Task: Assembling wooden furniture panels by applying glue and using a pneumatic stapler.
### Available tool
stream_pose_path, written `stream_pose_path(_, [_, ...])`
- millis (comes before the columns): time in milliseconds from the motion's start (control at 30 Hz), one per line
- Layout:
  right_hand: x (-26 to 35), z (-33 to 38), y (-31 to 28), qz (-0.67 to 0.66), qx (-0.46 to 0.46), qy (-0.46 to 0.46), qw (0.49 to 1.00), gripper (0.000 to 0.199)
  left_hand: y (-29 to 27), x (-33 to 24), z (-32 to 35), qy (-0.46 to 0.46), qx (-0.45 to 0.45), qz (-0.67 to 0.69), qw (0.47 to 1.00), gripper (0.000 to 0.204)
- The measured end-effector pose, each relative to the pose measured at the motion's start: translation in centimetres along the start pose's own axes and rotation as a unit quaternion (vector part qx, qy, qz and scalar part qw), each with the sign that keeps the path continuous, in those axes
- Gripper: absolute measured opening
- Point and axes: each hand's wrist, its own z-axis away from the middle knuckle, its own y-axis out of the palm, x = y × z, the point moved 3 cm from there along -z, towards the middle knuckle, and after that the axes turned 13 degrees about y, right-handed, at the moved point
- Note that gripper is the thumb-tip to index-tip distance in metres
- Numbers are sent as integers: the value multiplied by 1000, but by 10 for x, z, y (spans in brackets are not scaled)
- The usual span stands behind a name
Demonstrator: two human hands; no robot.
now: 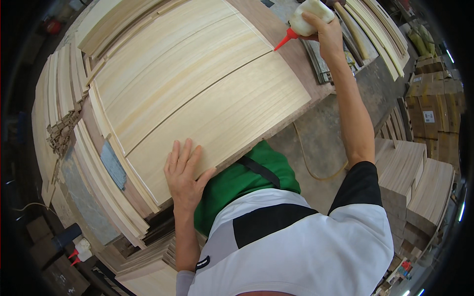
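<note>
A pale wooden panel (pixel 207 93) lies on the bench in front of me, crossed by a thin dark groove. White lines of glue run along its left edge and the far part of its right edge. My left hand (pixel 184 170) rests flat on the panel's near left part, fingers spread and holding nothing. Up at the far right, my right hand (pixel 323 32) is wrapped round a whitish glue bottle (pixel 307 17). The bottle tilts down, and its red nozzle (pixel 286 38) has its tip at the panel's right edge, where the groove ends.
Long wooden strips (pixel 108 182) and small offcuts (pixel 64 129) lie to the left. A wooden-handled tool (pixel 353 32) sits beyond my right hand. Stacked boards (pixel 400 167) and cardboard boxes (pixel 434 108) stand at right. Other red-nozzled bottles (pixel 83 249) are at lower left.
</note>
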Motion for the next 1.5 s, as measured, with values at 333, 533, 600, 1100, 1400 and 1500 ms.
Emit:
stream_pose_path(333, [-13,46,-33,-24,-15,13,1000,41,1,-1,0,0,4,-7,1000,60])
stream_pose_path(533, [-13,83,-54,-56,-56,17,997,46,2,-3,-2,-6,9,-6,1000,62])
stream_pose_path(600, [-15,96,-64,-56,-64,32,996,46,3,-4,-2,-1,4,-15,1000,62])
stream_pose_path(1100, [-3,152,-45,-221,61,76,970,45,-24,15,-7,-8,40,88,995,47])
stream_pose_path(1400, [24,257,172,-287,350,173,875,50,-50,113,-29,-230,65,526,816,39])
stream_pose_path(1500, [22,277,204,-273,371,178,870,48,-48,111,-32,-236,64,546,801,40])
